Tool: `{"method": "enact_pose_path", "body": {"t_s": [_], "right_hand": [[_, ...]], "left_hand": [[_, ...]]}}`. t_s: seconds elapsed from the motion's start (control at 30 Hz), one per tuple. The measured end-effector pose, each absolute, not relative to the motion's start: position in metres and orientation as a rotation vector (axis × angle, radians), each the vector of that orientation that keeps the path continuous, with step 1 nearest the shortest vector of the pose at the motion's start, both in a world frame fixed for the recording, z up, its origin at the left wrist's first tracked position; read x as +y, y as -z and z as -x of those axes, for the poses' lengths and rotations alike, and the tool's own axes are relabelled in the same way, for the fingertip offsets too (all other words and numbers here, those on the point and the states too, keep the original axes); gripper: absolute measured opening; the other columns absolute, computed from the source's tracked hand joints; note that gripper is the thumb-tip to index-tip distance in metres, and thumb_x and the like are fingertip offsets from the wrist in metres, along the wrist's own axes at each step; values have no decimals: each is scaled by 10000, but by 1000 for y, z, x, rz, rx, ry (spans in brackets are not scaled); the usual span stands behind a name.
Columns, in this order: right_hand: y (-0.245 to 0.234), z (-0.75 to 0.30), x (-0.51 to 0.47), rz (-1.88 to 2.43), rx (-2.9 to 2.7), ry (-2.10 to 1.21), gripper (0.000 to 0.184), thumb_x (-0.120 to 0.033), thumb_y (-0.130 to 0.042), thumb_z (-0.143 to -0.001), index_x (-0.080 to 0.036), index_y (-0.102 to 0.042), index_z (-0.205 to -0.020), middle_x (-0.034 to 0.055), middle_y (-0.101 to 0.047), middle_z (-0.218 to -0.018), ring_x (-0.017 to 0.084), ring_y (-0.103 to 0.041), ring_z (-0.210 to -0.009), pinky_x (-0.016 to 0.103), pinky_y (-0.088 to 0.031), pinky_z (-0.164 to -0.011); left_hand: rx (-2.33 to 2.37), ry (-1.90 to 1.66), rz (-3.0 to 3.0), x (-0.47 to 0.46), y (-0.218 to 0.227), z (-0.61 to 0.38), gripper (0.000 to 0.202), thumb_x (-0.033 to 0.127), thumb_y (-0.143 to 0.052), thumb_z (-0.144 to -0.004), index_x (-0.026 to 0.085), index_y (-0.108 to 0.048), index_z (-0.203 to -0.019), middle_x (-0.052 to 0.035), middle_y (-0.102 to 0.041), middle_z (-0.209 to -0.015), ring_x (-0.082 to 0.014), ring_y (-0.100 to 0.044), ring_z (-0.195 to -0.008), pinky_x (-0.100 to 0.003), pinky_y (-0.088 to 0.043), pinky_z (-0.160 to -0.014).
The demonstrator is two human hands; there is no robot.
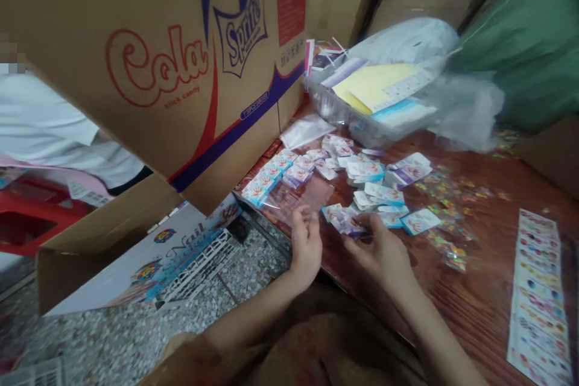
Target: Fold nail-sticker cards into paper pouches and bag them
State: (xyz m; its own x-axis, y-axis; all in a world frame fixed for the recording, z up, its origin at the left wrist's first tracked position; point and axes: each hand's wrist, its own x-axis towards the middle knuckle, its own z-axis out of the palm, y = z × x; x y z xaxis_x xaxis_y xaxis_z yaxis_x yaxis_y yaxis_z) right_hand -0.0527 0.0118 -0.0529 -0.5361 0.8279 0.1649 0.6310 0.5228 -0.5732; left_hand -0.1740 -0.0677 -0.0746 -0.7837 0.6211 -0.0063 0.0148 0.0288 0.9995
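My left hand is at the table's front edge, fingers curled at the lower edge of a clear plastic bag. Its fingertips seem to pinch the film, though blur softens the contact. To the right, my right hand has thumb and fingers closed around the end of small purple-and-white boxes with hand pictures. A loose pile of similar blue and purple boxes spreads just beyond both hands. Behind the bag, a row of blue boxes lies side by side.
A large cola candy carton rises at left, above an open nail sticker carton. Small colourful packets scatter across the wooden table. A sticker sheet lies right; a plastic bin stands behind. Another person's white clothing shows far left.
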Motion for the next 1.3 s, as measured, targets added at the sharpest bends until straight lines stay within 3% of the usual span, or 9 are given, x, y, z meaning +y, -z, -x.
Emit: {"method": "enact_pose_path", "body": {"t_s": [0.13, 0.2, 0.3, 0.47, 0.7, 0.77, 0.9, 1.13, 1.3], "right_hand": [[45, 95, 36, 848, -2450, -798, 296, -278, -602, -716, -192, -537, -992, 75, -679, -961, 215, -648, -821, 292, -469, -696], [52, 121, 46, 724, -2602, -836, 269, -221, -601, -721, -181, -543, -981, 77, -670, -934, 210, -639, -813, 291, -465, -704], [66, 156, 52, 655, -2663, -834, 260, -173, -617, -727, -177, -551, -979, 59, -655, -889, 196, -626, -792, 277, -459, -697], [76, 185, 48, 606, -2653, -776, 219, -93, -522, -803, -162, -560, -1007, 91, -595, -1018, 175, -591, -865, 271, -458, -745], [71, 152, 47, 645, -2593, -635, 236, -132, -515, -860, -174, -586, -1081, 92, -597, -1035, 207, -562, -972, 324, -454, -852], [72, 133, 47, 724, -2562, -565, 182, -141, -483, -878, -162, -610, -1007, 115, -599, -998, 241, -547, -968, 372, -449, -858], [76, 100, 42, 781, -2557, -482, 170, -199, -469, -906, -158, -634, -914, 114, -610, -895, 251, -550, -870, 393, -460, -814], [43, 66, 57, 760, -2398, -473, 208, -273, -463, -922, -201, -654, -881, 77, -668, -881, 204, -612, -839, 321, -481, -769], [8, 33, 103, 1002, -1967, -506, 219, -373, -548, -847, -187, -662, -825, 56, -698, -784, 190, -630, -712, 310, -483, -682]], "left_hand": [[1942, -1838, -618, -62, 68, 183, 270, 345, -344, -948, 185, -467, -1126, -109, -523, -1186, -190, -490, -1140, -360, -364, -1023], [1991, -1851, -628, -58, 68, 187, 306, 366, -348, -944, 183, -480, -1152, -120, -499, -1249, -200, -454, -1205, -370, -327, -1065], [2011, -1836, -631, -54, 72, 191, 349, 372, -360, -934, 177, -482, -1196, -131, -485, -1310, -206, -426, -1263, -368, -300, -1096], [1998, -1795, -532, -45, 81, 201, 397, 392, -358, -929, 171, -477, -1236, -130, -484, -1347, -201, -434, -1278, -345, -314, -1094], [2145, -1716, -607, -35, 85, 218, 396, 374, -312, -945, 171, -510, -1221, -136, -522, -1294, -212, -474, -1231, -378, -350, -1070], [2184, -1646, -657, -36, 85, 215, 392, 357, -306, -950, 185, -528, -1223, -130, -489, -1341, -223, -404, -1307, -408, -296, -1112], [2210, -1558, -779, -41, 85, 201, 395, 361, -347, -944, 179, -533, -1241, -145, -278, -1501, -255, -192, -1433, -440, -224, -1148], [2185, -1571, -835, -42, 87, 197, 348, 314, -424, -913, 183, -529, -1217, -169, -338, -1427, -273, -321, -1371, -458, -313, -1103], [2285, -1592, -962, -46, 84, 191, 324, 269, -488, -874, 175, -537, -1180, -185, -288, -1443, -314, -287, -1382, -485, -327, -1084]]}}
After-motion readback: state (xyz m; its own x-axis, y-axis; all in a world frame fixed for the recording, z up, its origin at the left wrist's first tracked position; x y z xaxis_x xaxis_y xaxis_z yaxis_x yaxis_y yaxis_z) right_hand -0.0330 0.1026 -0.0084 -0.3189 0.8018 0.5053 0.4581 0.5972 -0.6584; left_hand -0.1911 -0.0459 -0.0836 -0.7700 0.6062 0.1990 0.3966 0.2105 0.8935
